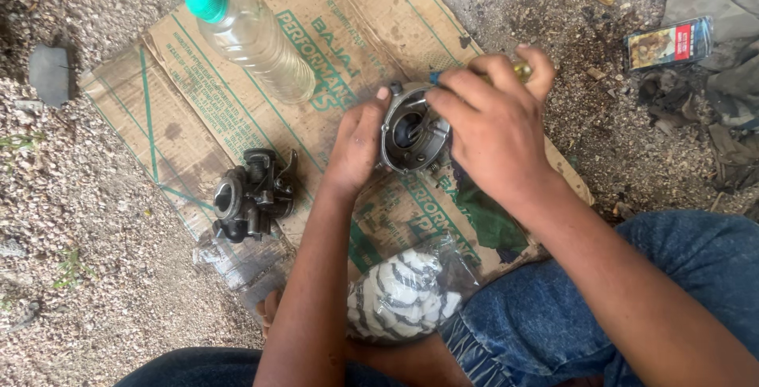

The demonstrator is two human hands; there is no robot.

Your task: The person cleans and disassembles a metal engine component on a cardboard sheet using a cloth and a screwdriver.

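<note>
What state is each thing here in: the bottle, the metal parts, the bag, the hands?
Plastic bottle: lying down, green cap on, clear liquid inside.
Round metal part: held, open side up.
Dark carburetor: resting on cardboard, untouched.
Plastic bag: closed around striped cloth.
Left hand: steadying the part.
Right hand: gripping a tool.

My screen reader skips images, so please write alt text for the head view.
Two bare hands work on a round metal part over flattened cardboard: left hand steadies it, right hand holds a tool inside. A clear bottle and dark carburetor lie nearby.
</note>
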